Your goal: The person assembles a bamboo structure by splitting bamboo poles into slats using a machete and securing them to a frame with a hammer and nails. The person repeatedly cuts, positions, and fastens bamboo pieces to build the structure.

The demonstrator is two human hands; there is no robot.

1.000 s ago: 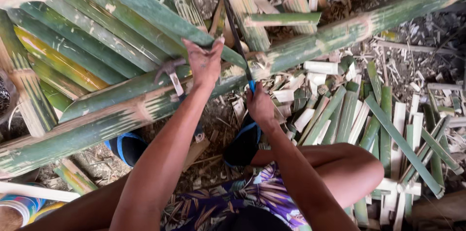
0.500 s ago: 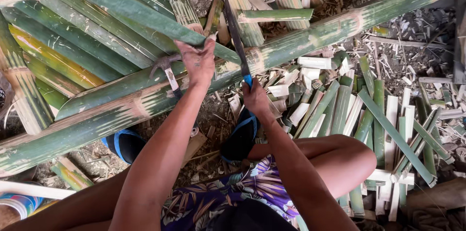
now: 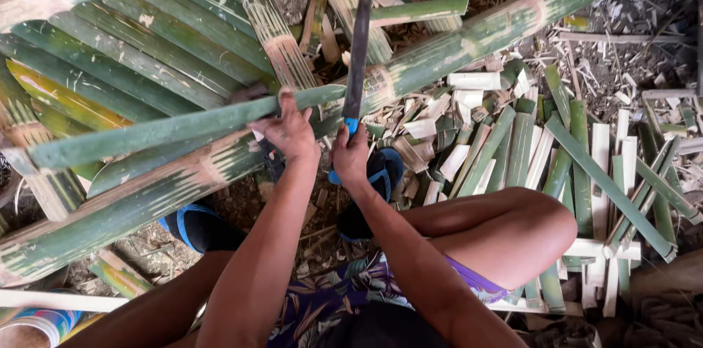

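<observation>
Since half a second ago the right hand has lifted the machete so its dark blade now stands nearly upright, tip pointing away from the person, above the long bamboo pole; the left hand has stayed at much the same place on the split strip. That pole is the largest thing here, running from the lower left edge up to the upper right corner, green with pale nodes. Next in size is the fan of split bamboo slats spread across the upper left, and a scatter of cut green and white bamboo pieces lying on the ground to the right, beside the bent knee. A long green split strip lies across the pole, just under the left hand. A striped cup-like container shows at the lower left corner; its contents cannot be made out. Both forearms reach forward from the body. The left hand's fingers curl over the strip's end, gripping it. The right hand's fingers are wrapped tight around the machete's blue handle, just beside the left hand. Dark sandals with blue edging rest below the pole.
</observation>
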